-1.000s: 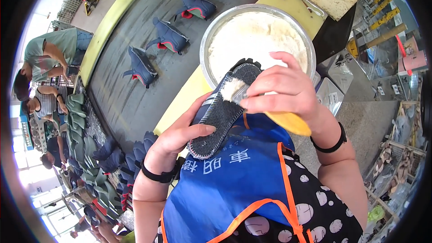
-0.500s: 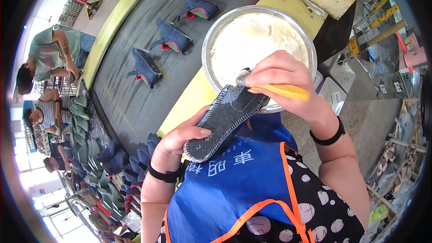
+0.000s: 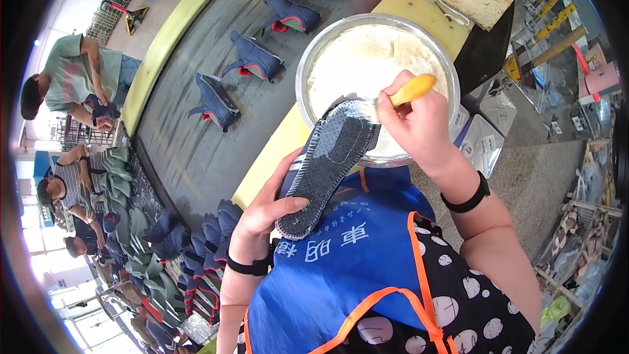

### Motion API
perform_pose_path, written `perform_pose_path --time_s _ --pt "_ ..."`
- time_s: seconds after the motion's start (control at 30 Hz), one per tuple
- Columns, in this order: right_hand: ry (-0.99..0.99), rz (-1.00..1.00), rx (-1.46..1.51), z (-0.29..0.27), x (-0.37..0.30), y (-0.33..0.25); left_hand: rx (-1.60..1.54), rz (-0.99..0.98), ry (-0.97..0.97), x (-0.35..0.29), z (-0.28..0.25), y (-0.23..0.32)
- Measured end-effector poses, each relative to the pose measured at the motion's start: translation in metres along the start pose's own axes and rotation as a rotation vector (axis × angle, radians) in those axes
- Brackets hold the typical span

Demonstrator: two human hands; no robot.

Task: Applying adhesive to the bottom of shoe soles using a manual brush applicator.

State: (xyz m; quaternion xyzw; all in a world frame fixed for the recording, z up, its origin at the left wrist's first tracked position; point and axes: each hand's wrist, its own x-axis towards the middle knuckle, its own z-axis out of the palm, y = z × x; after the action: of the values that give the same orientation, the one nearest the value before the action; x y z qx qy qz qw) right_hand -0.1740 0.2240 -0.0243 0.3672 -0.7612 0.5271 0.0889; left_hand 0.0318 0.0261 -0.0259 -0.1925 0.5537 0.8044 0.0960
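My left hand [image 3: 265,210] is closed around the near end of a shoe upper [image 3: 318,180], held bottom up with its thumb on the edge. Dark grey felt covers that bottom, framed by white zigzag stitching, and its far end looks wet and whitish. My right hand [image 3: 422,121] pinches a brush with a yellow handle [image 3: 414,90]. The pale bristles [image 3: 367,110] touch the far right edge of the shoe bottom. Behind it stands a round metal bowl [image 3: 303,85] filled with thick white paste [image 3: 341,59], partly hidden by my right hand.
A dark conveyor belt [image 3: 190,46] carries several navy shoe uppers [image 3: 257,57] with red trim. More uppers [image 3: 216,229] are heaped at left, beside green ones [image 3: 137,236]. Several people [image 3: 82,72] work across the belt. Clear plastic boxes [image 3: 481,141] stand right of the bowl.
My right hand has turned the brush, so its handle points up and right instead of down and right. The bristles have shifted along the far end to its right edge. The whitish wet area has spread.
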Motion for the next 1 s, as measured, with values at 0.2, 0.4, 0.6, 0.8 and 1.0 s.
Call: perform_pose_path --time_s 0.2,0.4,0.6,0.8,1.0 --pt "0.074 0.082 0.169 0.008 0.000 0.001 0.057 0.072 -0.012 -0.001 -0.001 0.000" --pt "0.050 0.158 0.204 0.022 -0.020 -0.019 -0.001 0.130 0.098 0.003 0.006 -0.008" --pt "0.012 0.037 0.238 0.027 -0.033 -0.038 0.104 0.251 0.139 0.011 0.004 -0.014" --pt "0.023 0.135 0.004 0.015 -0.008 -0.014 0.553 0.464 0.158 0.005 0.003 -0.011" --pt "-0.006 -0.102 -0.034 0.008 0.011 0.004 0.620 0.421 0.089 0.000 -0.003 -0.008"
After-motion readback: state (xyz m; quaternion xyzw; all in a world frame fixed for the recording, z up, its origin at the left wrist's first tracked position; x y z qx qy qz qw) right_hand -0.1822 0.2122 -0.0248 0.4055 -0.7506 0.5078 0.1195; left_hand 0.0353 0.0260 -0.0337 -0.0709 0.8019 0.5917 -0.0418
